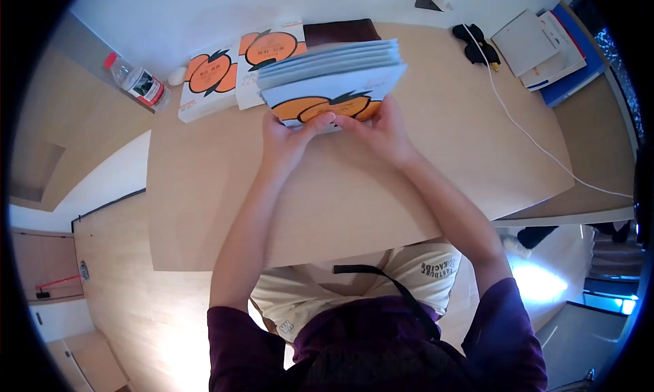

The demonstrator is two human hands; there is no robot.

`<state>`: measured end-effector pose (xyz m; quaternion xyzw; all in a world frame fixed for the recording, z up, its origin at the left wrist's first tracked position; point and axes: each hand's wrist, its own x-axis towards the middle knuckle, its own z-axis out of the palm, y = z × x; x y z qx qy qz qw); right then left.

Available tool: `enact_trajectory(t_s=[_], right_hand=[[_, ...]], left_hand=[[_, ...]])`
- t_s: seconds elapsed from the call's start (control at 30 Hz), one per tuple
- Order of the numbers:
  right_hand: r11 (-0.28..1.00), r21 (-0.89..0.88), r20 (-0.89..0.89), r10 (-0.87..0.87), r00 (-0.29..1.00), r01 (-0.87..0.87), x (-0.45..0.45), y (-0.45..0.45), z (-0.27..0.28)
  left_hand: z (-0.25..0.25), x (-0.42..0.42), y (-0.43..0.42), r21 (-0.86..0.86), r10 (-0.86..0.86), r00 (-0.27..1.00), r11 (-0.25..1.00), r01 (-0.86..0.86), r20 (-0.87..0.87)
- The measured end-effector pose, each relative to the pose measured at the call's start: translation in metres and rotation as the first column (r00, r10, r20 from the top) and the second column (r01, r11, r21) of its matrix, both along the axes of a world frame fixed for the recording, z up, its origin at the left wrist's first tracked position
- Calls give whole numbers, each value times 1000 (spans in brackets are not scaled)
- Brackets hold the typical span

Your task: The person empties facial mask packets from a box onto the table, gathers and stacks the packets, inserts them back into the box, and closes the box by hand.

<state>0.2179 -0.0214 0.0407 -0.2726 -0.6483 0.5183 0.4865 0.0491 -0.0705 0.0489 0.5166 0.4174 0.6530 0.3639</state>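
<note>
A stack of flat white packets (pixel 327 92) printed with orange fruit and green leaves is held upright above the tabletop. My left hand (pixel 289 136) grips its lower left side, and my right hand (pixel 378 130) grips the lower right. Both thumbs press on the front face and nearly meet at the middle. The other fingers are mostly hidden behind the stack. To the left, partly behind the stack, are a white box (pixel 208 82) and a second white item (pixel 272 48), both with matching orange fruit prints.
A capped plastic bottle (pixel 139 84) stands at the left beside a small white rounded object (pixel 177 76). A dark brown flat item (pixel 340 31) lies at the back. On the right are black eyewear (pixel 473 44), a white cable (pixel 507 113), papers (pixel 555 55) and a blue folder (pixel 579 82).
</note>
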Motion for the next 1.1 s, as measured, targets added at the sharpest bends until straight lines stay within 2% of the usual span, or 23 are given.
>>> enact_trajectory(t_s=[0.1,0.23,0.33,0.43,0.53,0.63,0.73,0.83,0.93,1.03,1.1], right_hand=[[983,-155,35,103,994,-96,2,13,1],[990,-127,68,68,995,-59,2,15,2],[994,-104,137,55,989,-41,4,14,1],[986,-141,46,95,994,-88,5,12,2],[988,-135,98,94,991,-80,7,13,4],[971,-164,25,180,983,-174,12,16,3],[922,-293,-2,264,964,-253,17,15,12],[926,-272,15,276,961,-262,17,14,12],[978,-83,120,200,972,-191,15,10,13],[975,-105,100,205,974,-194,14,14,9],[968,-133,82,223,971,-211,15,13,12]], left_hand=[[-3,-6,9,-114,-39,999,993,34,-37],[-4,-12,13,-207,-76,996,976,63,-52],[-3,-8,7,-122,-11,991,993,-5,-133],[-8,-9,8,-116,-14,989,993,-3,-146],[-8,-9,9,-64,-25,993,998,18,-115],[-7,-12,7,-223,-83,994,973,66,-68],[-4,-10,3,-189,-71,996,980,60,-55],[-3,-11,3,-218,-95,993,973,79,-67],[-2,-10,3,-214,-89,994,974,73,-66],[-1,-9,2,-212,-55,992,977,30,-113],[-1,-9,1,-234,-32,975,972,-20,-218]])
